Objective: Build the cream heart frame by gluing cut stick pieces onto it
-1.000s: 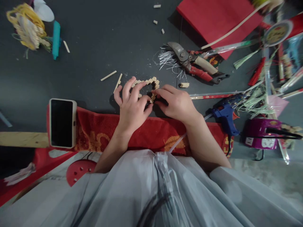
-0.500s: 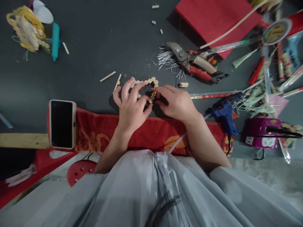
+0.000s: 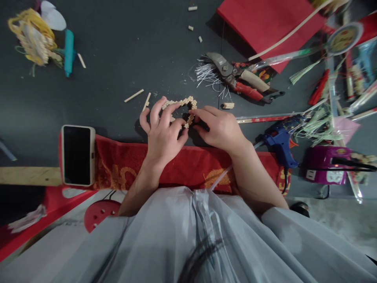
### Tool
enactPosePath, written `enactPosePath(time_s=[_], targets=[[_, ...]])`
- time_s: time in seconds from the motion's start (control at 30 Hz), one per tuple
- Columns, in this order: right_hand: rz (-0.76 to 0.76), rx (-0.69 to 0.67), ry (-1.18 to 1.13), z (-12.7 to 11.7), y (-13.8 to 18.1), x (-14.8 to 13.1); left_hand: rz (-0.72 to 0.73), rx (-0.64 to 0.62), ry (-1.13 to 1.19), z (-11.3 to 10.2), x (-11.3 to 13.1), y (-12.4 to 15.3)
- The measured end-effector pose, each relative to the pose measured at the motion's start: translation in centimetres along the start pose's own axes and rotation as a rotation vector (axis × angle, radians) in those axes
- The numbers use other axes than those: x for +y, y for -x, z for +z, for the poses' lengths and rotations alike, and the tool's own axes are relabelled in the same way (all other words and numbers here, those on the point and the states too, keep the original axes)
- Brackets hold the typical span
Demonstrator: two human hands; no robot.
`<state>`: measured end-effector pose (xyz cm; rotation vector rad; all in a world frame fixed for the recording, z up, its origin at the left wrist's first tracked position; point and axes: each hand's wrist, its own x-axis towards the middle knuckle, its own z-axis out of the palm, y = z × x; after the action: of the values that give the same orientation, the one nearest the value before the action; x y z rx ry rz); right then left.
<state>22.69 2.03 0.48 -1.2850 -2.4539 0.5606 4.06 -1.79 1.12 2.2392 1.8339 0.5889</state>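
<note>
The knobbly pale frame [image 3: 192, 103] is sitting at twelve o'clock from my body, on or just over the counter [image 3: 108, 78]; I cannot tell whether it is touching. My left hand [image 3: 165, 135] is grasping its left and near parts, fingers fanning over the rim from ten o'clock round to about five, while my right hand [image 3: 219, 127] is pinching the edge between three and four o'clock; whether anything small is hiding between those fingertips, I cannot tell. From its clustered, wood-like bits I am judging it light and stiff, its rough surface offering grip rather than slipping. I am expecting the joins to be its fragile spots, so the rim is calling for gentle fingertip pressure squarely on the clusters, without squeezing across the hollow middle. A red towel [image 3: 182, 169] is lying at six o'clock.
</note>
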Motion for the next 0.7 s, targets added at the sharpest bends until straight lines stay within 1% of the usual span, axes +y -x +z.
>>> enactPosePath(time_s=[0.4,0.7], targets=[[0.002,-0.011,0.002,-0.03,0.01,-0.04,-0.034,-0.037,0.055,-0.28,-0.07,-0.06],[0.004,0.002,0.002,0.06,0.04,-0.07,-0.009,-0.011,0.008,-0.16,-0.10,0.08]])
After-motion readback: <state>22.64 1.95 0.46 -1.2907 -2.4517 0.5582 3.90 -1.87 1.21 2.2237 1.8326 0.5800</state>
